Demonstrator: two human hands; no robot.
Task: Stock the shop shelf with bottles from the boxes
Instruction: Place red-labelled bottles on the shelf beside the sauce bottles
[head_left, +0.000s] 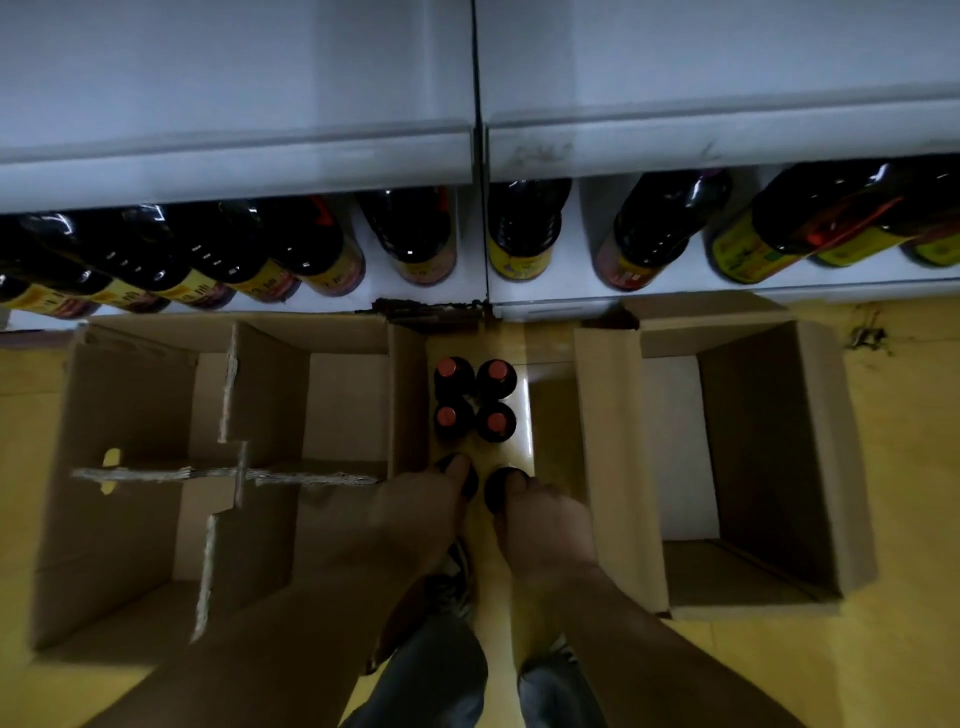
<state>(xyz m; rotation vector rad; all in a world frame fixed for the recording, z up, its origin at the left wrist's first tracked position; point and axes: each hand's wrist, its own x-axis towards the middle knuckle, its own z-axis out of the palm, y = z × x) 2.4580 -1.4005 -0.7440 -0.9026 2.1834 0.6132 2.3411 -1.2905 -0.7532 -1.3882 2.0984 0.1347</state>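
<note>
Several dark bottles with red caps (475, 397) stand on the yellow floor between two cardboard boxes. Just in front of them my left hand (415, 514) grips the top of a dark bottle (470, 480), and my right hand (543, 525) grips the top of a second dark bottle (496, 491) beside it. Both caps are hidden under my fingers. The bottom shop shelf (561, 296) runs across the view and holds a row of dark bottles with yellow labels (322, 249).
A large open box with cardboard dividers (228, 467) lies at the left with no bottles visible inside. Another open box (737, 457) lies at the right. A white upper shelf (234, 156) overhangs the row. My legs and shoes show at the bottom.
</note>
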